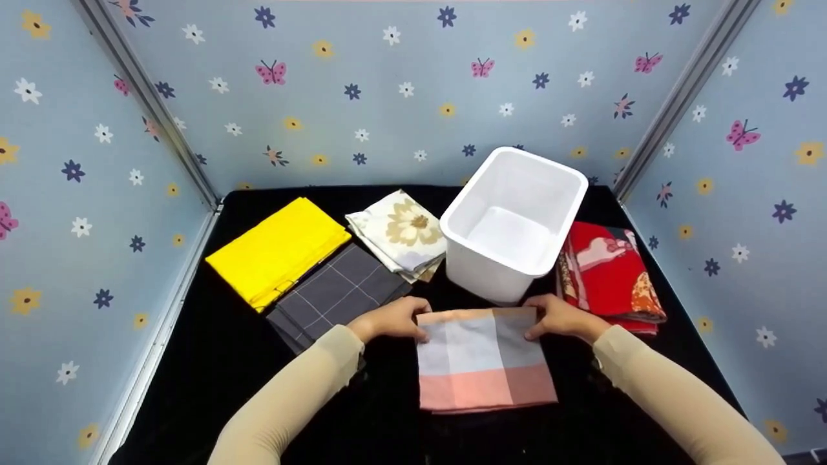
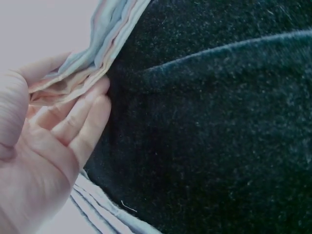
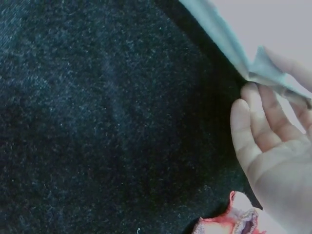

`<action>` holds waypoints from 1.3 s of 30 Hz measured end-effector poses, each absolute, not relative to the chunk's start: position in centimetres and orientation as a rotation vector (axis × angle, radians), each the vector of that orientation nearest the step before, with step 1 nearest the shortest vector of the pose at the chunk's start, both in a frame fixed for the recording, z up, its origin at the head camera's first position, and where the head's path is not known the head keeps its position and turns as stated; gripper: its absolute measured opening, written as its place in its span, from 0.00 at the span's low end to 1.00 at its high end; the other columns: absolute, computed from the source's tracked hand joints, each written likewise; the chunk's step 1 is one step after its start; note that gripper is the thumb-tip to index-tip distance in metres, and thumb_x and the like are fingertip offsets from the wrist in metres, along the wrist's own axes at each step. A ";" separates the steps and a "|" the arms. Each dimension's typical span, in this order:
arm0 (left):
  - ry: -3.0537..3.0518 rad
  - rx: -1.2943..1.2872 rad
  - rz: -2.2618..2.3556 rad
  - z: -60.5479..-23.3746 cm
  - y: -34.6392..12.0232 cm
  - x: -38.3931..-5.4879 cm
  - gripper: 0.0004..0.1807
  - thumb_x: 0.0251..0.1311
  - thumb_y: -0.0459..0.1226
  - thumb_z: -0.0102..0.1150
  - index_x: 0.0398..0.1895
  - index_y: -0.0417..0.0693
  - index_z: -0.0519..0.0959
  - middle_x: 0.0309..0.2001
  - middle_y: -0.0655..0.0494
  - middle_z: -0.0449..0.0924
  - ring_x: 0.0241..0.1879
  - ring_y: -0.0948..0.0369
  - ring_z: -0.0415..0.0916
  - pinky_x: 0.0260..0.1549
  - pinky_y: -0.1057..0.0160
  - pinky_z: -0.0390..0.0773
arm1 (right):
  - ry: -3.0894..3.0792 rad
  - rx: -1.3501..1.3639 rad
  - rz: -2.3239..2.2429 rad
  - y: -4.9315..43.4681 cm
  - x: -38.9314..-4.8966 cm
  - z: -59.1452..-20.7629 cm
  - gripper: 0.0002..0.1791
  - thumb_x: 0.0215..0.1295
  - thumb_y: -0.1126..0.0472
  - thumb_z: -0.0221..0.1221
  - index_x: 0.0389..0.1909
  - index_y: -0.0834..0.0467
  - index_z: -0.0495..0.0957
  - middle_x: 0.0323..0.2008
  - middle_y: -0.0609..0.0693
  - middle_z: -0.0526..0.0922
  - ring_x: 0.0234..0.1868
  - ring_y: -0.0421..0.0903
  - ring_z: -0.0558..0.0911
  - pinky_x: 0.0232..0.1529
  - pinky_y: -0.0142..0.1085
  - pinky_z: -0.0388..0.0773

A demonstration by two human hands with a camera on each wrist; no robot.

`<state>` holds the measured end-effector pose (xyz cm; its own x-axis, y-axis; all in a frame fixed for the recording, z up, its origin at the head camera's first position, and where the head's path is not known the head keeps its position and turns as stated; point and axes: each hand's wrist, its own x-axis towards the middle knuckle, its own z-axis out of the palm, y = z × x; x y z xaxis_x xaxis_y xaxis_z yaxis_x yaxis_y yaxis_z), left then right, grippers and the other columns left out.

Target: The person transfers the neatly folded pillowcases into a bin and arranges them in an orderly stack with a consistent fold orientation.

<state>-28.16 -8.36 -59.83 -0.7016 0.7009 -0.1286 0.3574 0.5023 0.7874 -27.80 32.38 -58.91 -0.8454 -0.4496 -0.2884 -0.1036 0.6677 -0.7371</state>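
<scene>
Presently, nearest to the person, a folded checked cloth (image 1: 478, 371) lies on the black table cover (image 1: 375, 429), in front of the white bin (image 1: 484, 274). It is almost rectangular, with pale grey, white and darker grey blocks, a broad salmon band along its near side and a narrow orange strip along its far edge; in the left wrist view, several thin layers are seen at its corner. Its longer direction, as it appears from the head, goes from left to right, across the person's front, and its salmon side is turned towards the person. The left hand (image 1: 391, 318) pinches the far left corner between thumb and fingers, and the right hand (image 1: 561, 318) pinches the far right corner in the same manner. Somewhat farther, a dark grey cloth (image 1: 339, 290) with white lines is at the left, and a red patterned cloth (image 1: 610, 274) is at the right, beside the bin. Beyond the grey one are a yellow cloth (image 1: 278, 252) and a white flowered cloth (image 1: 400, 232). Farthest stands the blue wall (image 1: 387, 77) with flowers and butterflies.
</scene>
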 end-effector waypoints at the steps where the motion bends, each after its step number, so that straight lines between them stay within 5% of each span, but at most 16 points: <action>1: 2.289 0.852 1.096 -59.7 -8.4 -28.1 0.17 0.57 0.33 0.80 0.45 0.40 0.81 0.39 0.51 0.83 0.29 0.66 0.75 0.34 0.67 0.78 | 2.427 -0.439 -1.038 32.4 -27.8 -58.9 0.30 0.50 0.65 0.82 0.54 0.68 0.84 0.44 0.54 0.87 0.40 0.44 0.80 0.42 0.32 0.81; 14: 1.957 0.681 1.397 -59.7 -8.5 -27.7 0.20 0.57 0.19 0.72 0.51 0.32 0.76 0.38 0.53 0.81 0.26 0.62 0.84 0.26 0.65 0.89 | 2.153 -0.403 -1.299 32.3 -27.2 -58.7 0.25 0.52 0.76 0.74 0.52 0.74 0.81 0.34 0.46 0.85 0.33 0.38 0.84 0.34 0.33 0.91; 39: 1.930 0.721 1.467 -58.2 -9.0 -28.2 0.21 0.55 0.19 0.71 0.52 0.31 0.77 0.37 0.55 0.80 0.27 0.62 0.83 0.24 0.65 0.88 | 2.239 -0.513 -1.376 32.0 -27.0 -56.9 0.17 0.50 0.76 0.76 0.42 0.75 0.84 0.24 0.41 0.83 0.24 0.35 0.82 0.27 0.28 0.85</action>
<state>-28.22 -8.98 -58.21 -0.6708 0.7287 -0.1378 0.0622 0.2404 0.9687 -27.02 32.04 -56.87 -0.8247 -0.5333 -0.1880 -0.0731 0.4302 -0.8997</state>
